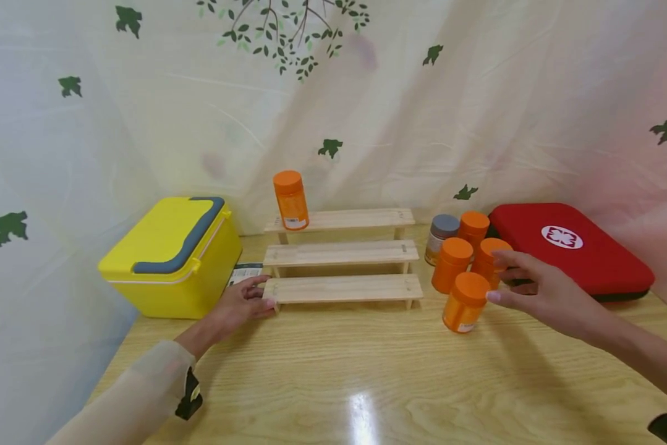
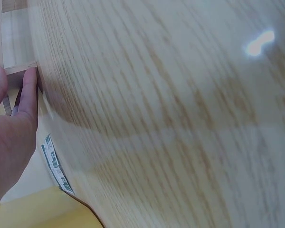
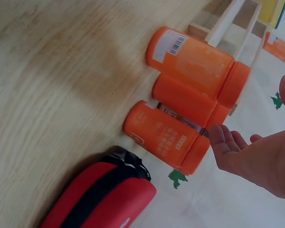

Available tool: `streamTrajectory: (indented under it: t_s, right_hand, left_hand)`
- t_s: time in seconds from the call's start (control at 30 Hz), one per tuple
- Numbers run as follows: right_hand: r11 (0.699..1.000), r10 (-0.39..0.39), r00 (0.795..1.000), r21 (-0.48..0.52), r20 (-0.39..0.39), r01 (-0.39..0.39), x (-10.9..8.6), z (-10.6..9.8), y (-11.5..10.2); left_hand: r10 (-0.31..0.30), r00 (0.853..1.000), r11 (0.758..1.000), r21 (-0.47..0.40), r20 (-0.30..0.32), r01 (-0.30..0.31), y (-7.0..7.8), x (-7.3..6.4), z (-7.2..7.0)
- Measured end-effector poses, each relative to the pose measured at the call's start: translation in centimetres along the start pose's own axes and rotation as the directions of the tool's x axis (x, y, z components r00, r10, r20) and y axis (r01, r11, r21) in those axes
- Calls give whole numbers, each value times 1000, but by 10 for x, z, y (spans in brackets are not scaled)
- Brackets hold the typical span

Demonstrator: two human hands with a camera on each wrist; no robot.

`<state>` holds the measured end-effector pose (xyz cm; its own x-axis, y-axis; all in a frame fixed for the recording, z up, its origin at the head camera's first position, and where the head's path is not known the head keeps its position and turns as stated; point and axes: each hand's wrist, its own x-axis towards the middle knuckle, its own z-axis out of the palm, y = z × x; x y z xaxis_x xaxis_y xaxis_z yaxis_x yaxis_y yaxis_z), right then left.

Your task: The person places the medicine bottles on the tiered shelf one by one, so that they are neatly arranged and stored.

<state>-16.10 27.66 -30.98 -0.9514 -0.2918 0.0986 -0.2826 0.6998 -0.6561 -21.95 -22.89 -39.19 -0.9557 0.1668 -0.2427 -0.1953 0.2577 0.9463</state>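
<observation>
My left hand (image 1: 243, 304) is at the left end of the lowest step of a wooden tiered rack (image 1: 344, 290). In the left wrist view, the thumb and fingers pinch the rack's end (image 2: 20, 68). My right hand (image 1: 544, 295) reaches beside a group of orange jars with orange lids, thumb and fingers spread apart. Nearest to its thumb stands the front orange jar (image 1: 467, 303); a gap shows between them in the right wrist view, where the hand (image 3: 256, 154) holds nothing. One orange jar (image 1: 293, 207) stands on the left of the rack's top step.
A grey-lidded jar (image 1: 441, 238) stands behind the orange jars. To the right lies a red first-aid case (image 1: 594, 250). A yellow box (image 1: 161, 247) with a blue-grey handle stands left of the rack, a printed packet (image 1: 246, 271) between them. A leaf-patterned cloth (image 1: 378, 123) hangs behind.
</observation>
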Motion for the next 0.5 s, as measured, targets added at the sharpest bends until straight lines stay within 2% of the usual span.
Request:
streamTrajectory:
  t_s: [0.5]
  right_hand:
    - [998,43,999,55,31,-44,-1,22,10]
  left_hand:
    - [-11,1000,1000,11,-11,11,0,1,1]
